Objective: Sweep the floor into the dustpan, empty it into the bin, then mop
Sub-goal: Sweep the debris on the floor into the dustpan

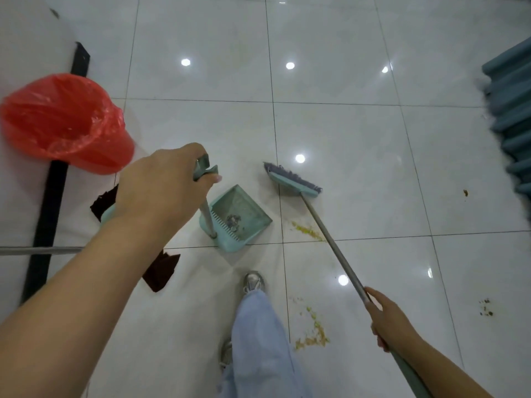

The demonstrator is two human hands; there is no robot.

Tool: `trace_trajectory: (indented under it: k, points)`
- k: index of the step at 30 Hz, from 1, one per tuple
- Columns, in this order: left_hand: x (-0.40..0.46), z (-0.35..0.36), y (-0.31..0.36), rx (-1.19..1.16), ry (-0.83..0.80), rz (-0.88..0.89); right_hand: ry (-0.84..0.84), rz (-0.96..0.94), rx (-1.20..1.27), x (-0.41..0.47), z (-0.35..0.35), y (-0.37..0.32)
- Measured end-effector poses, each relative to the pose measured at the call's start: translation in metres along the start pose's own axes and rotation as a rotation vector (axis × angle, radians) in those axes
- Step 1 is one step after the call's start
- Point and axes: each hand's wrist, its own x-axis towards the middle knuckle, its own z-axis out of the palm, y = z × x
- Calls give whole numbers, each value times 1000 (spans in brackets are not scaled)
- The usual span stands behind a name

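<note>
On the white tile floor point(330, 145), you hold a dustpan and a broom, one in each hand.

Your left hand point(161, 188) has its fingers curled tight round the top of the dustpan handle point(205, 168); the dustpan point(241, 216) rests on the floor with dark debris inside. Your right hand point(388, 317) wraps its fingers round the broom pole point(330, 239), with the broom head point(293, 182) just right of the pan. Yellow crumbs point(307, 229) lie between pan and pole. The red-lined bin point(63, 119) sits well left.
</note>
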Motion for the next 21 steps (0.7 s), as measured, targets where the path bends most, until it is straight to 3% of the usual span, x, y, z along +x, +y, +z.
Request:
trace_trajectory:
  k: [4,12,17,21]
  points:
    - [39,1,12,31,-44,-37,0,-45,78,60,-25,-92]
    - [111,5,10,27,36,-60,11,-107,111,158,-56,-269]
    - [137,14,-11,-43,104,-58,-5,-137,53,198,-53,-314]
    - [149,16,-12,-19,99,-34,7,-108,-137,207,-53,-302]
